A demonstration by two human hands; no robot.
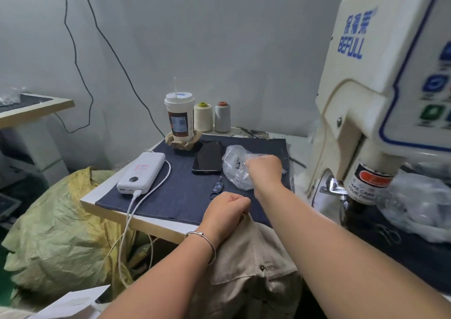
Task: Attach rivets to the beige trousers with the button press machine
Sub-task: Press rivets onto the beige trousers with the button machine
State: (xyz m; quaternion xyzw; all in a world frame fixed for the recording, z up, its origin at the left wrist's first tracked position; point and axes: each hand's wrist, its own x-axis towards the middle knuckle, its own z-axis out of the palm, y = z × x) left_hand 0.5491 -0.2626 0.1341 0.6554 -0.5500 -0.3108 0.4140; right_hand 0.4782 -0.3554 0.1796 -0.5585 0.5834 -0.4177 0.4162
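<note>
1. You sit at a pale-edged worktop (156, 226) set against a grey-white wall, with a dark blue denim cloth (185, 192) spread over it.
2. Just right of that cloth stands the cream button press machine (366, 94) with blue "BEFULL" lettering.
3. At the cloth's near edge your left hand (225, 209) is closed, its fingers (240, 203) curled tight on a pinch of the beige trousers (249, 265), which hang down from the worktop's front into your lap.
4. Your right hand (264, 170) reaches over the cloth into a crumpled clear plastic bag (234, 165) of small parts; its fingers are hidden by the hand, so you cannot tell whether they hold anything.
5. On the cloth's left part lies a white power bank (141, 172) with its white cable; a black phone (207, 157) lies near its middle.
6. At the cloth's far edge stand a lidded paper drink cup (179, 116), a cream thread cone (203, 117) and a grey thread cone (222, 117).
</note>
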